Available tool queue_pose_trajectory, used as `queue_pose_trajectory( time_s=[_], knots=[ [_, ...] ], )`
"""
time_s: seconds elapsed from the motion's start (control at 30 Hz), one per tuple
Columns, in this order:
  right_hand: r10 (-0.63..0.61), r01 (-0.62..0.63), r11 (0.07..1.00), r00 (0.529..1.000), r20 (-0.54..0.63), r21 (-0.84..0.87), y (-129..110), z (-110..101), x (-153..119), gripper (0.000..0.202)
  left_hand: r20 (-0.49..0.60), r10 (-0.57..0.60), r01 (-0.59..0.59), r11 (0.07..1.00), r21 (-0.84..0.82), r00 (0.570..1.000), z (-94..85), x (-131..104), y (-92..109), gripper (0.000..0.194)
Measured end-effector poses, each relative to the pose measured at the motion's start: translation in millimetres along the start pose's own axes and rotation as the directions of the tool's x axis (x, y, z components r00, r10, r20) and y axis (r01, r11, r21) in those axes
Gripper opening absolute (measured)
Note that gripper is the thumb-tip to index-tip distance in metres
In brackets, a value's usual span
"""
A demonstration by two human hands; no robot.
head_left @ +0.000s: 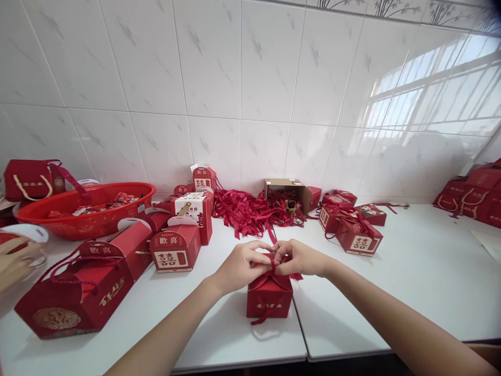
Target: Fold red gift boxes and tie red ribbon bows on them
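A small red gift box (pixel 269 300) with gold lettering stands upright near the front edge of the table. A red ribbon (pixel 273 266) runs over its folded top, and one ribbon end hangs down the front. My left hand (pixel 243 267) pinches the ribbon from the left, thumb and fingers together just above the box. From the right, my right hand (pixel 299 258) grips the ribbon too, its fingers curled. The two hands nearly meet at the top, and the fingertips partly hide the ribbon there.
Behind the hands lies a heap of loose red ribbons (pixel 250 211) beside an open cardboard box (pixel 287 184). More red boxes stand left (pixel 176 248) and right (pixel 358 235). A red plastic basket (pixel 97 222) holds small packets. Another person's hand (pixel 15 263) is at the far left.
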State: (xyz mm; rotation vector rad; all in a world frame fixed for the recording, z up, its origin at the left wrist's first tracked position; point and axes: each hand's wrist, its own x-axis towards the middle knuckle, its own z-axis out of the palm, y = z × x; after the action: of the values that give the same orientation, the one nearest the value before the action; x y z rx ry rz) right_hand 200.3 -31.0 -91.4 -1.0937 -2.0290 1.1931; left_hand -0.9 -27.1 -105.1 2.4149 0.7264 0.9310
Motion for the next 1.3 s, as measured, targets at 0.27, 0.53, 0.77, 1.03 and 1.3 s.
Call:
queue_pose_trajectory(
  time_s=[0.27,0.53,0.77,1.03,1.3],
  knots=[
    [-0.015,-0.004,0.987,0.993,-0.115,-0.162,3,-14,-18,0.009,-0.031,-0.223,0.223,0.975,0.01,0.974,-23.1,-6,-1,0.009],
    [-0.22,0.03,0.731,0.956,-0.194,-0.682,2,2,-23,0.013,0.093,-0.252,0.253,0.967,0.0,0.963,-13.9,3,2,0.033],
    [-0.248,-0.021,0.637,0.941,-0.23,-0.77,-1,1,-29,0.015,0.015,-0.019,0.012,0.925,0.381,1.0,-23.3,-4,-1,0.041],
    [-0.237,0.12,0.847,0.957,-0.165,-0.518,2,-2,-42,0.035,-0.101,-0.012,0.061,0.866,0.497,0.995,-18.5,-13,-10,0.037],
    [-0.093,0.115,0.946,0.992,0.085,-0.305,13,10,-27,0.096,-0.606,-0.277,0.573,0.73,0.372,0.746,-45.8,1,-40,0.053]
  ],
)
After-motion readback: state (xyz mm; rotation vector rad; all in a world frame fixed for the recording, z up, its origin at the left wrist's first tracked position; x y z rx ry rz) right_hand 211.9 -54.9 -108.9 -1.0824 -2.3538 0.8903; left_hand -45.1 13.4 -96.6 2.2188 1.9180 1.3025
